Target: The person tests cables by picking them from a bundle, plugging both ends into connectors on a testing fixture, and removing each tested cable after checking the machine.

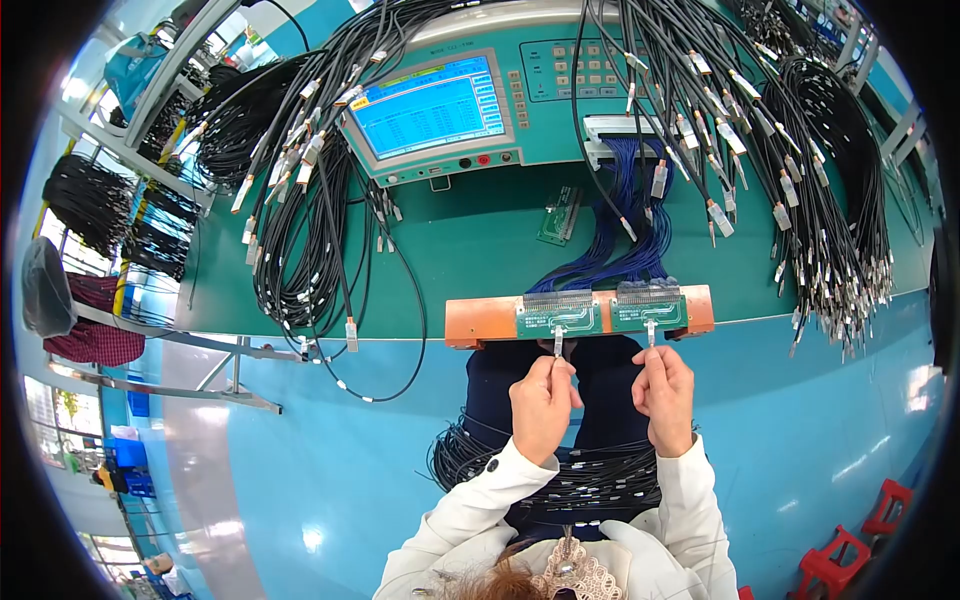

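Observation:
My left hand (543, 405) pinches a cable connector (558, 342) between thumb and fingertips. The connector's tip meets the front edge of a green circuit board (585, 318). To its right, my right hand (666, 392) is closed in the same kind of pinch on a second cable connector (651, 334), held at the front edge of another green board (632, 318). Both boards sit on an orange bracket (480, 318) at the table's front edge. Blue wires (600, 262) run back from the boards. How deep either connector sits is too small to tell.
A tester with a lit screen (430, 108) stands at the back of the green table (470, 230). Black cable bundles (300, 240) hang left and others (840, 220) right. More black cables (600, 480) lie across my lap. Red stools (833, 562) stand at lower right.

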`<state>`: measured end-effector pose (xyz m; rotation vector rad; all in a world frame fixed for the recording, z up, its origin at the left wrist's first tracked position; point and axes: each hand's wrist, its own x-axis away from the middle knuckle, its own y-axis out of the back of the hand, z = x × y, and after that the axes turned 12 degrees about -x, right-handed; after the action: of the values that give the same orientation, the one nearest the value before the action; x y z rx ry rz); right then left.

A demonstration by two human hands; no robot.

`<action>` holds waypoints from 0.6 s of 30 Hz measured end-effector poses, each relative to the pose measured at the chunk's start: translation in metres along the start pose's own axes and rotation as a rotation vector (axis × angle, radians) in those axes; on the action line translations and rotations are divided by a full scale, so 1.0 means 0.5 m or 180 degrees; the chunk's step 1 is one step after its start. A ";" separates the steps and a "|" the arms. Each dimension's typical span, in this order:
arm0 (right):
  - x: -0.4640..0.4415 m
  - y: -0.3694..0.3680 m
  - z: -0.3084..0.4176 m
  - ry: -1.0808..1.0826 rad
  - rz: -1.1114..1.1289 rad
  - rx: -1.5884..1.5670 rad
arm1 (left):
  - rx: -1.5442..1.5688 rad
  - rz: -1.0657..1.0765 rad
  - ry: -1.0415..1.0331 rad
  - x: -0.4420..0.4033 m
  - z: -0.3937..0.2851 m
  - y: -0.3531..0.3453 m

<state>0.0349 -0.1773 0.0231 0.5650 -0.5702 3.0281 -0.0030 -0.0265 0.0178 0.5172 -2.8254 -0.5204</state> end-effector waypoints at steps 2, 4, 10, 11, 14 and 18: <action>-0.001 0.000 0.000 0.0024 0.0012 0.0003 | -0.0051 0.0005 -0.0021 -0.001 0.000 0.001; -0.001 -0.001 0.004 -0.0026 -0.0019 0.0057 | -0.0022 -0.0002 -0.0028 -0.001 -0.001 -0.004; -0.012 -0.006 0.001 0.0108 0.0031 -0.0102 | 0.0071 0.0013 -0.0049 -0.005 -0.006 -0.009; -0.014 -0.006 -0.001 0.0132 0.0011 -0.0109 | 0.0063 -0.0007 -0.0027 -0.006 -0.005 -0.008; -0.021 -0.006 -0.002 0.0162 0.0004 -0.0169 | -0.0197 0.0009 -0.0049 -0.015 -0.004 -0.005; -0.022 -0.006 -0.006 0.0173 -0.0095 -0.0159 | -0.0159 -0.0142 -0.0212 -0.018 0.009 -0.017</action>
<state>0.0444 -0.1729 0.0177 0.4834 -0.6269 2.9816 0.0065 -0.0290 0.0092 0.5646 -2.8611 -0.6265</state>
